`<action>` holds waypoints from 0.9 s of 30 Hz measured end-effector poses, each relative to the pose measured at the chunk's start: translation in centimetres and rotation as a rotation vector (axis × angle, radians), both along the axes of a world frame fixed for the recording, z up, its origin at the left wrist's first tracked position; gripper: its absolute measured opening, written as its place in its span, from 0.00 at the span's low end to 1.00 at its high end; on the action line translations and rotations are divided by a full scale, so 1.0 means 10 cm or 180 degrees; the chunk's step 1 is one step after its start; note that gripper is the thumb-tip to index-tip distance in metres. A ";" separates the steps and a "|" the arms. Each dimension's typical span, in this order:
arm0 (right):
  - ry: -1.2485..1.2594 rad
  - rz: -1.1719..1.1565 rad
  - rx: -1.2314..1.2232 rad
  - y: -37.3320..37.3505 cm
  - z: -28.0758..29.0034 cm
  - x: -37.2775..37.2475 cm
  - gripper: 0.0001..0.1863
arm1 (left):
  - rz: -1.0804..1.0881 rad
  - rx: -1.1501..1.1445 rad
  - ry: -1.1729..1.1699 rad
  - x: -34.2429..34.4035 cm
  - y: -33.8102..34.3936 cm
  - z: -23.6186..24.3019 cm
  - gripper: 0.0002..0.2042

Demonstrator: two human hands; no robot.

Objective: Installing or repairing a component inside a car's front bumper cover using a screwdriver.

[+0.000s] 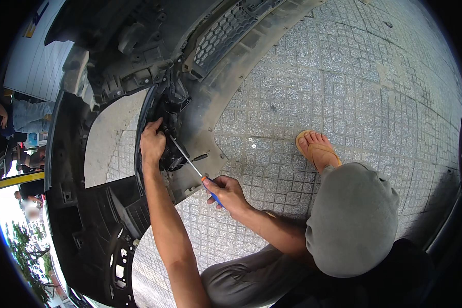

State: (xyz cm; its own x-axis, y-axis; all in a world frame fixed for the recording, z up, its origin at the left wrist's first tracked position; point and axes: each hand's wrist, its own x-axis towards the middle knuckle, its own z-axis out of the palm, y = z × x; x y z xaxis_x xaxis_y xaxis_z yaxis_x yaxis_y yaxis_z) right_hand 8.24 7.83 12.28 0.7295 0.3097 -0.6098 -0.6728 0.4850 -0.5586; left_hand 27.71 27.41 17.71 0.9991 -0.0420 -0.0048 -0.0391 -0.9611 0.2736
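Observation:
A black car bumper (92, 220) with open bays and brackets fills the left side. My left hand (153, 143) grips the dark edge of its frame beside an opening, index finger stretched toward the inner bracket. In my right hand (227, 194) is a screwdriver (187, 157) with a blue and orange handle; fingers wrap the handle and the thumb lies along it. Its metal shaft slants up and left, the tip ending among the black plastic parts by my left fingers. What exactly the tip touches is hidden. A short black stub (201, 157) sticks out below the shaft.
A honeycomb grille (223, 36) and a dusty plastic lip (226, 95) run along the bumper's top and right. Two small round pieces (253, 146) lie on the patterned paving (313, 66). My sandalled foot (318, 149) and grey-clad knee (351, 220) are at the right.

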 end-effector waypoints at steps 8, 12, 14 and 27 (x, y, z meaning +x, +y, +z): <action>0.0289 0.0267 0.1216 -0.09 -0.02 0.07 0.31 | -0.0081 0.0000 0.0061 -0.02 -0.02 0.03 0.26; 0.0092 0.0461 0.0395 -0.05 0.04 0.09 0.28 | 0.0005 0.0112 0.0105 -0.03 -0.05 0.06 0.26; -0.0131 0.0343 0.0237 -0.03 -0.05 0.03 0.27 | 0.0055 0.0127 0.0159 -0.02 -0.05 0.05 0.26; 0.0510 0.0309 0.1605 -0.16 -0.11 0.10 0.25 | 0.0112 0.0248 0.0026 -0.04 -0.09 0.04 0.25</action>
